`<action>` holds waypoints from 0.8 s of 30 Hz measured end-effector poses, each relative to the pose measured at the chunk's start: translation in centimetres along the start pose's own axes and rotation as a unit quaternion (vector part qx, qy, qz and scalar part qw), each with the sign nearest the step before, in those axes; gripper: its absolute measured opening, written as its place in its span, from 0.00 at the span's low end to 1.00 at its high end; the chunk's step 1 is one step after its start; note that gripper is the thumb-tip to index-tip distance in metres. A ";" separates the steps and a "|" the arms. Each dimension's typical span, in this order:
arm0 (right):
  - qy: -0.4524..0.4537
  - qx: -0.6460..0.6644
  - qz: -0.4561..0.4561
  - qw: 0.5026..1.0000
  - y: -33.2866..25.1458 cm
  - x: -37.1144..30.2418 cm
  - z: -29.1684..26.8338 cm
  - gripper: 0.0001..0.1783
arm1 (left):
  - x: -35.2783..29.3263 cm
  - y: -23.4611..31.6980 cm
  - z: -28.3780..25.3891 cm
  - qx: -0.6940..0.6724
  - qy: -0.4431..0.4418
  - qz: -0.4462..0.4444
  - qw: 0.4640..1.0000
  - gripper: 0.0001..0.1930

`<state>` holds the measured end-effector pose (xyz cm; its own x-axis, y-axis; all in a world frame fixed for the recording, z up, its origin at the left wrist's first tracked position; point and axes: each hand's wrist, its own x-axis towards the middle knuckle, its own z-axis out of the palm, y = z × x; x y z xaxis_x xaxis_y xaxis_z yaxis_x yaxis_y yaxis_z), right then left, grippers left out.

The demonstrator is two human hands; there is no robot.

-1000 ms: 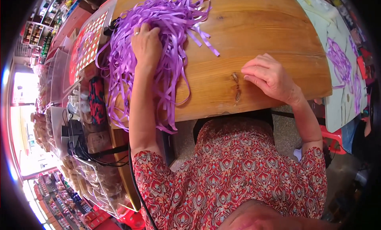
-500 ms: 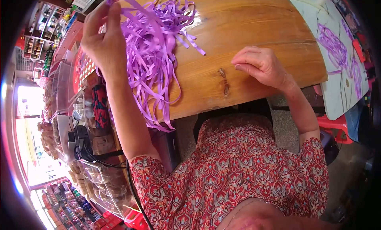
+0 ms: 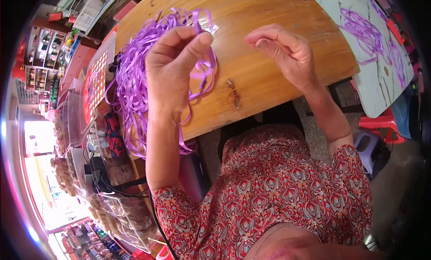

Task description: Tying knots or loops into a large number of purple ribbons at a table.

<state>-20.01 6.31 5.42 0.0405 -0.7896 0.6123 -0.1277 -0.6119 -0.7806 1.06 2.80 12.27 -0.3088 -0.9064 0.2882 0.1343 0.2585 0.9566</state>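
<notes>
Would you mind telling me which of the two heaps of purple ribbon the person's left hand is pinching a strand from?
The big ribbon pile on the wooden table, under the left hand. The smaller ribbon heap lies untouched on the white table to the right.

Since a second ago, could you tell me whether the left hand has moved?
Yes. The left hand has lifted off the purple ribbon pile, pinching a ribbon, toward the knot in the wooden table.

Left hand point(image 3: 173, 67) pinches purple ribbon point(image 3: 134, 80) above wooden table point(image 3: 269, 76).
</notes>
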 end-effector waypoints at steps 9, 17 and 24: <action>-0.029 -0.229 -0.263 0.937 -1.7 2.7 -0.9 0.23 | -0.2 -0.9 2.3 -0.084 -0.161 -0.173 0.968 0.09; -0.041 0.013 0.050 0.998 0.7 0.7 -2.4 0.14 | 1.2 -2.7 1.2 -0.118 -0.108 -0.166 0.973 0.09; 0.009 0.014 0.181 0.983 2.8 -2.9 -7.5 0.09 | 1.0 -4.8 -1.8 0.072 0.108 -0.121 0.984 0.09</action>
<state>-27.94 7.22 2.43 -0.0200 -0.9552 0.2953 -0.1032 -0.2919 -0.9509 1.80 0.09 7.89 -0.1051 -0.9932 0.0506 -0.0587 0.0570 0.9966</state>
